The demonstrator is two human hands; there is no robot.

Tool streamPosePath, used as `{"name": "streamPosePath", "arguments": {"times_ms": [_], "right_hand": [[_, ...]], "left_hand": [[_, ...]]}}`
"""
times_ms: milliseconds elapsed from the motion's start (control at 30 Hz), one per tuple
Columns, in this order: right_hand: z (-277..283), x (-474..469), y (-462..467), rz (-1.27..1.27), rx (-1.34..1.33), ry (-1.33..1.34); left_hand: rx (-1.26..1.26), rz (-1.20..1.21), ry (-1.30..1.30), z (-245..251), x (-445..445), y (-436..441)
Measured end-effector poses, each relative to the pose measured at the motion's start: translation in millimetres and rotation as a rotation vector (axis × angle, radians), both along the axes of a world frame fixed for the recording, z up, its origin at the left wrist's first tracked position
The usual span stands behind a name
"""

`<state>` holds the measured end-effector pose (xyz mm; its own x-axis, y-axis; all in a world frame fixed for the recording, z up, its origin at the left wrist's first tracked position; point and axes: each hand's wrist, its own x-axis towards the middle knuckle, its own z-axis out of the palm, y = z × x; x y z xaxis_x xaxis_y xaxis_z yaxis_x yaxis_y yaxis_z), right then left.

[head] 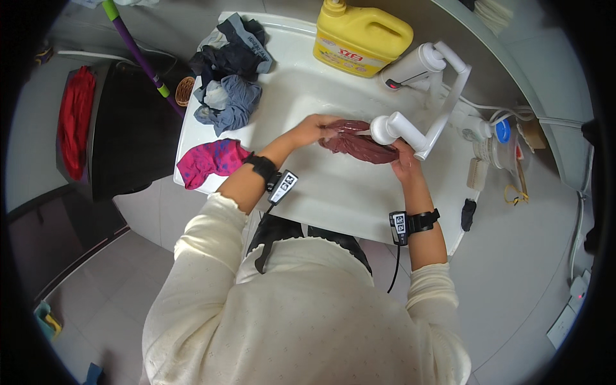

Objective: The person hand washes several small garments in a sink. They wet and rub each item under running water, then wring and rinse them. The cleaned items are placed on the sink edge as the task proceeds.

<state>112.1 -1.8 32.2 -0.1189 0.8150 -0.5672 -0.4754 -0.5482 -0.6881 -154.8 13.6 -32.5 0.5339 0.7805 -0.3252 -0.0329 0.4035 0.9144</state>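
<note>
A wet maroon cloth garment point(358, 144) is stretched between my hands above the basin of a white sink point(298, 180). My left hand point(317, 129) grips its left end, and my right hand point(406, 161) grips its right end, partly hidden behind the white faucet spout point(392, 129). The spout's head hangs over the garment, with a thin stream of water at its left side. A pink and blue patterned cloth point(211, 162) lies on the sink's left ledge, beside my left forearm.
Blue-grey crumpled cloth point(236, 103) and dark garments point(231, 57) lie on the left ledge. A yellow detergent jug point(361, 41) and a white electric faucet body point(414, 65) stand at the back. A brush point(476, 174) and a small black cloth point(468, 214) rest at the right edge.
</note>
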Motion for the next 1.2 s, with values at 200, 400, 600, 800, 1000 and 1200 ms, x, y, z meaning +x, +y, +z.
{"name": "streamPosePath", "arguments": {"times_ms": [200,400,600,800,1000,1200], "right_hand": [[2.5,-9.4,1.5,0.071,-0.034,-0.045],[10.8,-51.7,-5.4,-0.056,-0.064,0.329],[17.0,-30.5,-10.6,-0.124,-0.019,0.182],[24.4,-16.9,-15.2,-0.012,-0.460,-0.083],[1.4,-75.6,-27.4,0.163,0.322,0.149],[-28.3,-73.9,-13.5,-0.174,-0.166,0.435]], "left_hand": [[0.388,0.158,0.159,12.0,-10.3,16.7],[0.582,0.153,0.331,14.8,41.6,-22.2],[0.707,0.031,0.761,5.3,48.4,-4.5],[-0.275,0.015,-0.037,37.0,33.8,3.6],[-0.121,0.135,-0.164,79.3,49.3,-32.2],[-0.229,0.401,-0.075,78.5,27.7,-21.5]]}}
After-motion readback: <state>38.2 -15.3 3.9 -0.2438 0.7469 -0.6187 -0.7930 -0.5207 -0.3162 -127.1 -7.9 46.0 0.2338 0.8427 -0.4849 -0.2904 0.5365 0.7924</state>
